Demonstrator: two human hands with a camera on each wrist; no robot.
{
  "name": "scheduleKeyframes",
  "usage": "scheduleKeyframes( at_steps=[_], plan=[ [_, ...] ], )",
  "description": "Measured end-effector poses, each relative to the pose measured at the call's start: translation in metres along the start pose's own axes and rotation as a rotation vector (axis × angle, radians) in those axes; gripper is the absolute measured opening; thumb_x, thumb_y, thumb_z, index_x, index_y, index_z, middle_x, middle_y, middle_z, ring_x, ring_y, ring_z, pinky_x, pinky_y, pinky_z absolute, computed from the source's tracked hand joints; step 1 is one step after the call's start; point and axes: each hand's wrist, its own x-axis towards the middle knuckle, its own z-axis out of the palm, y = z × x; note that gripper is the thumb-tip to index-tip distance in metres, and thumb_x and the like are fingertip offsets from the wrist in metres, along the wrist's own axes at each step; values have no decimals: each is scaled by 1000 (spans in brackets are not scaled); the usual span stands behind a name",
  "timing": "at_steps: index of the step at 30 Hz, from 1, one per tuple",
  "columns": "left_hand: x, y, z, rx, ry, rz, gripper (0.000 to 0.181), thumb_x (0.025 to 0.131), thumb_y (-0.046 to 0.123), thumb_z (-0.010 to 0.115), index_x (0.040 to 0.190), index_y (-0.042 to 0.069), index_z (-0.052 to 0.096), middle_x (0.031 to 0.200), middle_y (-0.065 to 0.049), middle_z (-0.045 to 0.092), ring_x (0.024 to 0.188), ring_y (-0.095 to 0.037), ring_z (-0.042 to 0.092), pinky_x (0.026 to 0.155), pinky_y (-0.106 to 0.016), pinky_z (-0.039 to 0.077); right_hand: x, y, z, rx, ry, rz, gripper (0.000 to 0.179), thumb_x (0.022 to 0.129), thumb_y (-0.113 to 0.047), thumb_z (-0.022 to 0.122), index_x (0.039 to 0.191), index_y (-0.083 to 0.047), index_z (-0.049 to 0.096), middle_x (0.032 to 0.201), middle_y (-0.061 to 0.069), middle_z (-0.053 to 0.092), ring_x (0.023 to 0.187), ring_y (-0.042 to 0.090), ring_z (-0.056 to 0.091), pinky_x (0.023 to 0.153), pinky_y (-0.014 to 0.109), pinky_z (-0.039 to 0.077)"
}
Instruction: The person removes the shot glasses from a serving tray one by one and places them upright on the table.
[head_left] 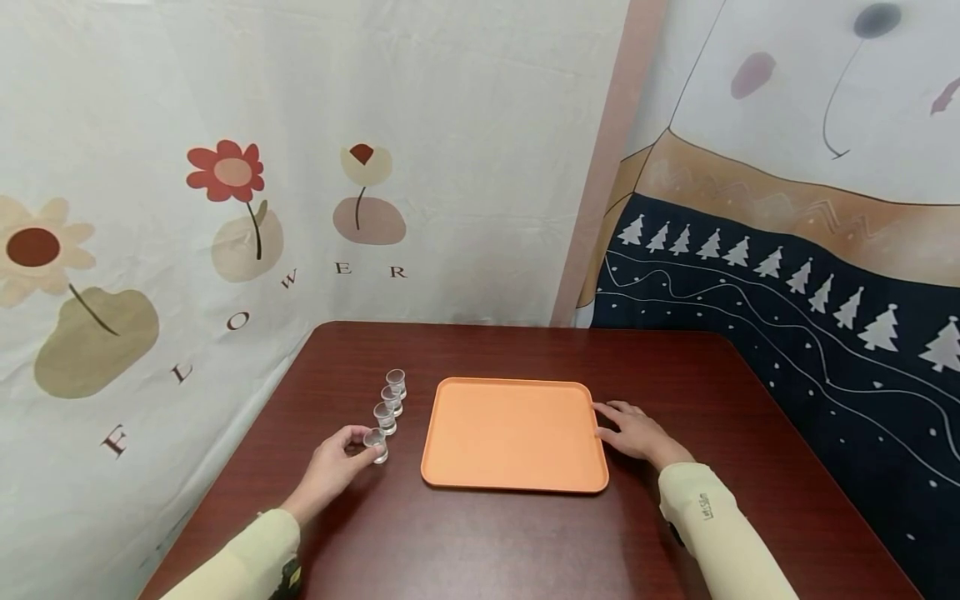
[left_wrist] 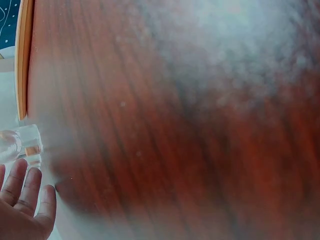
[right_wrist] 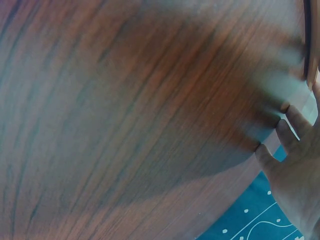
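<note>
Thumb and forefinger of my left hand (head_left: 333, 464) pinch the nearest of several small clear shot glasses (head_left: 379, 452). That glass stands upright at the near end of a slanting row, left of an orange rectangular tray (head_left: 516, 437). In the left wrist view, the fingers of the left hand (left_wrist: 25, 212) spread beside the clear glass (left_wrist: 32, 142). My right hand (head_left: 637, 435) rests at the tray's right edge, thumb and fingertips against the rim. The right wrist view shows this hand (right_wrist: 295, 172) with fingers spread, fingertips on the table.
Farther shot glasses (head_left: 385, 419) stand closely lined up behind the pinched one. Everything sits on a dark reddish-brown wooden table (head_left: 480, 550). A pale flower-printed cloth (head_left: 465, 150) hangs behind, and a dark blue cloth with white trees (head_left: 840, 375) hangs at the right.
</note>
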Motion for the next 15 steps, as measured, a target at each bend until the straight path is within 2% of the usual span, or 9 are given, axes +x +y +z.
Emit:
scheduleKeyframes(
  at_steps=[6,9,15],
  plan=[
    [4,8,-7,25,39,2,48,95,42,66,121,1,62,113,-14,67,105,-27,63,89,-41,49,2,0,-1,0,-6,1,59,100,-41,56,150,-13,43,148,27,38,135,50,34,102,68,32],
    [11,16,-9,28,74,13,51,97,46,61,122,2,62,114,-15,67,105,-28,62,88,-41,48,1,1,-1,-1,-8,7,59,100,-41,56,150,-13,43,148,27,38,135,50,34,102,68,32],
    [30,37,-6,16,116,92,42,98,38,63,120,3,63,110,-13,68,101,-25,62,87,-40,48,-1,2,-4,1,-10,17,60,100,-43,56,151,-13,43,147,28,38,134,50,34,102,68,32]
  ],
)
